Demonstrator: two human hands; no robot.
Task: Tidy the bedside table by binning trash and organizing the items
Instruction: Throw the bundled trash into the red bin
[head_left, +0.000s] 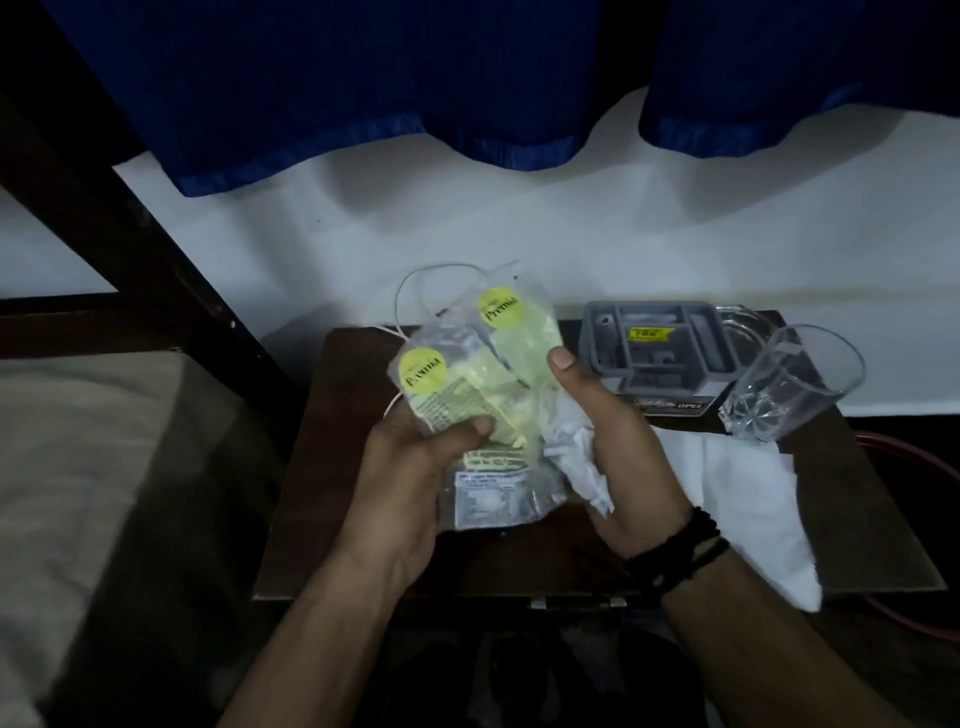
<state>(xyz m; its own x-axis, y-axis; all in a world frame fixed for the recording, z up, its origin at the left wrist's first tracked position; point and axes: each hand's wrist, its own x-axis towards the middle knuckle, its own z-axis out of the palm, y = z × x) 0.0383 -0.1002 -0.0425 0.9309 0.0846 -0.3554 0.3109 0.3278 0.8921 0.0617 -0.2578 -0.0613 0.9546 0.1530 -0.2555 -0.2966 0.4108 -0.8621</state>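
Both grips closed: left hand holds clear plastic wrappers; right hand pinches them plus crumpled tissue, above the surface. Risk: slippery bundle could drop; elbow could tip the leaning glass nearby. Yellow stickers read "Premia"; grey box shows "OPEL".
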